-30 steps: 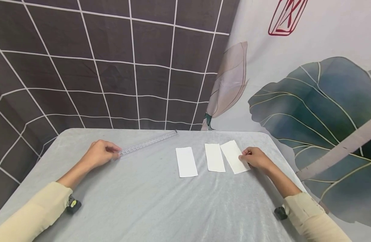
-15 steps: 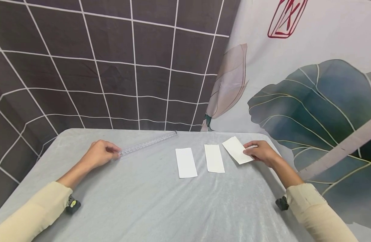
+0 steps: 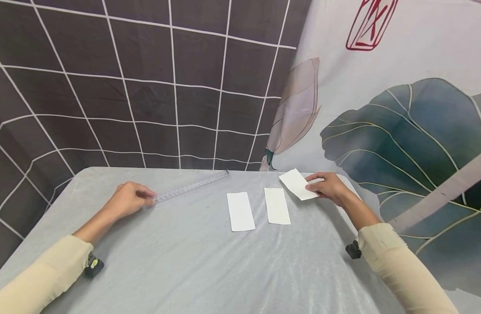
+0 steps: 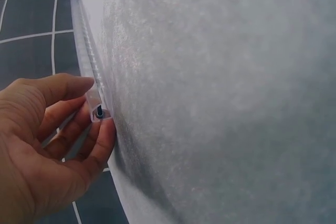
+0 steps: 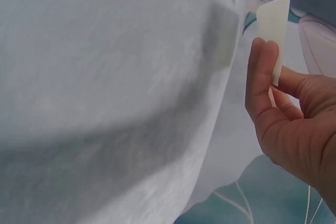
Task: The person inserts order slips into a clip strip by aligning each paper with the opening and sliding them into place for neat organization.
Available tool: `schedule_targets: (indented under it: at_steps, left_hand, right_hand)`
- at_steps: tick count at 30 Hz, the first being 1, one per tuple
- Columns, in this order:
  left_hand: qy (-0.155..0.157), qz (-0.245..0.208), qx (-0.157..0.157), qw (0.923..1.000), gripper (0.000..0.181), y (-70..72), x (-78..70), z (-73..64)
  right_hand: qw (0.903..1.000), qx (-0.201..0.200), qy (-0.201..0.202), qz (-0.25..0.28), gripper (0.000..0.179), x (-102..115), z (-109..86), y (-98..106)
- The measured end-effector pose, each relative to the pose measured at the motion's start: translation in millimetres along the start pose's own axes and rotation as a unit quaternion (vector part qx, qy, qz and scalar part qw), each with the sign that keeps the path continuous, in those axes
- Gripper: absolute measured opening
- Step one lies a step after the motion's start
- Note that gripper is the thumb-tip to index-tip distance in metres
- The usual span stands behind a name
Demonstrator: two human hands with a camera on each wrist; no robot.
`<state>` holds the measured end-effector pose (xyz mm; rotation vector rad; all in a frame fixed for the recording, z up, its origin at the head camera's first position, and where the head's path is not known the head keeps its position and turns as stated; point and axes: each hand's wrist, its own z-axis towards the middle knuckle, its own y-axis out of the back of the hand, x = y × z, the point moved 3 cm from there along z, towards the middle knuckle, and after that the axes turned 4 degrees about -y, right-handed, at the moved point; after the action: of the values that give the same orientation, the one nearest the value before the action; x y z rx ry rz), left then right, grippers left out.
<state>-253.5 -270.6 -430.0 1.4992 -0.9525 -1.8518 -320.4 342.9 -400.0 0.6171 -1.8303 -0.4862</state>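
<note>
My left hand (image 3: 131,200) pinches the near end of a long clear plastic ruler-like bar (image 3: 191,186). The bar slants away to the right across the table; in the left wrist view its end (image 4: 98,112) looks hollow, with a small dark bit inside. On the other side, my right hand (image 3: 327,187) holds a small cream-white paper slip (image 3: 297,183) by its right edge, between thumb and fingers. That slip is tilted and raised off the cloth, as the right wrist view also shows. Two more slips lie flat between the hands: a white one (image 3: 241,212) and a creamier one (image 3: 277,206).
A pale grey cloth covers the table (image 3: 177,261), whose far edge meets a dark curtain with white grid lines (image 3: 146,100). To the right hangs a white curtain printed with leaves (image 3: 405,131). A dark wrist device (image 3: 93,266) sits at the left cuff.
My right hand has lifted the rightmost slip off the table and carried it away from me, lately a little leftward. My left hand, the clear bar and the two flat slips have stayed put.
</note>
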Motion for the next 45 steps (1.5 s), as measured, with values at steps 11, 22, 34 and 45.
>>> schedule_targets:
  at_steps: [11,22,34,45]
  left_hand:
    - [-0.013,-0.019,0.037,0.999,0.022,3.6,1.7,7.5]
    - [-0.041,-0.026,0.103,0.9935,0.024,8.9,-2.6,22.4]
    - [-0.049,-0.005,0.158,0.9862,0.051,7.2,-15.8,35.2]
    - [-0.05,-0.004,0.168,0.9845,0.057,7.5,-18.7,37.1]
  right_hand:
    - [0.9999,0.013,0.0,0.01,0.047,23,10.8,-30]
    - [0.9996,0.029,0.004,-0.004,0.044,50,16.0,-64]
    - [0.9984,0.054,0.017,0.003,0.043,63,22.7,-92]
    - [0.9956,0.085,0.019,0.034,0.043,78,26.6,-115]
